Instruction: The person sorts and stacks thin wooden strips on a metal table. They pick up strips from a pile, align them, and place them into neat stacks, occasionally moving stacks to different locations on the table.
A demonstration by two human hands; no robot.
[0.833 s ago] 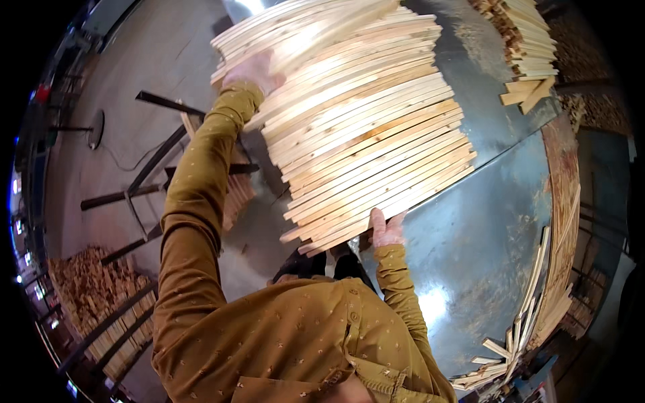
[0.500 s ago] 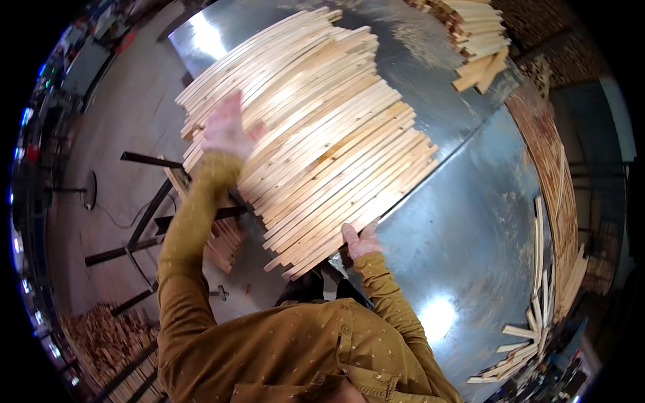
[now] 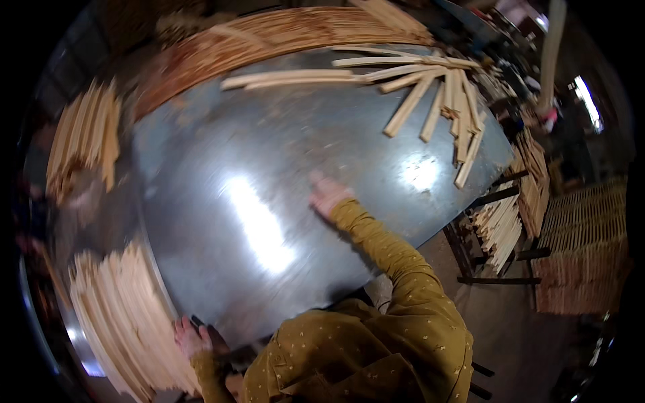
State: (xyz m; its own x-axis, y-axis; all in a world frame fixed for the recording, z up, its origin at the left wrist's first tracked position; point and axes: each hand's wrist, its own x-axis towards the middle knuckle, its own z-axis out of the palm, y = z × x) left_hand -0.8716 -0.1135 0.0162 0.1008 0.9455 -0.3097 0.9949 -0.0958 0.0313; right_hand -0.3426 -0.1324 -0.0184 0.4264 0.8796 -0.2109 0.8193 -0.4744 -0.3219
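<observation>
My left hand (image 3: 193, 338) rests with its fingers apart against the right side of a row of pale wooden strips (image 3: 127, 316) at the lower left. Those strips lie side by side with uneven ends. A small dark object (image 3: 196, 321) shows by the left fingertips. Over the bare middle of the metal-topped table (image 3: 201, 269), my right hand (image 3: 328, 193) reaches forward, somewhat blurred. Its fingers look stretched out, and I see nothing held. Beyond it, to the far right, loose wooden strips (image 3: 460, 111) lie fanned out on the metal.
A long brown board (image 3: 269, 40) borders the table's far side. Another bundle of strips (image 3: 91, 134) lies at the far left. On the right, beyond the table edge, stand a dark metal rack (image 3: 500, 279) and tall stacks of wooden strips (image 3: 581, 248).
My view has swung to the right, so the row of strips now sits at the lower left. The left hand came off the strips' far end; the right hand left their edge and reached over the metal.
</observation>
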